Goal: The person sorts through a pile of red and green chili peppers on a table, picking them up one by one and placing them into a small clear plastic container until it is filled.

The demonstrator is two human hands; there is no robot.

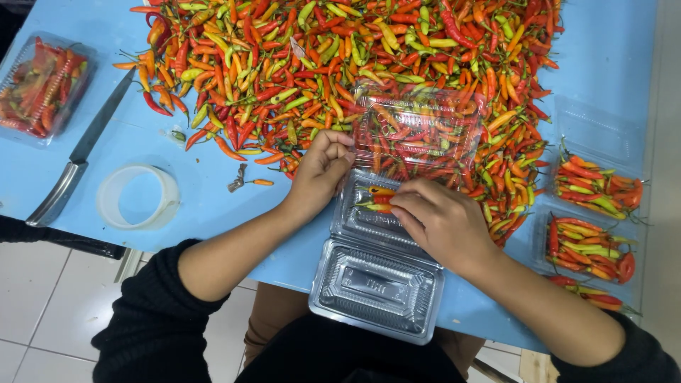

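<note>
1. My right hand (pixel 443 223) has its grip pinched narrow on a few chillies (pixel 376 200), laying them inside the open clear clamshell box (pixel 376 266). The chillies lie crosswise in the tray half, stems pointing toward my left side, fingertips right on top of them.
2. My left hand (pixel 320 174) rests at the box's far left corner, fingers curled loosely at the rim; I cannot tell whether it holds anything.
3. The box sits at the near edge of the blue tabletop (pixel 206 191), its lid half hanging over toward my lap. The right hand is the nearer one to the chillies.
4. Just beyond the box stands another clear box (pixel 418 131), touching the big chilli pile (pixel 340 64).
5. Right of the box lie filled trays (pixel 592 220); well left of it a tape roll (pixel 138 197), a knife (pixel 81 156) and one more packed box (pixel 42 85).
</note>
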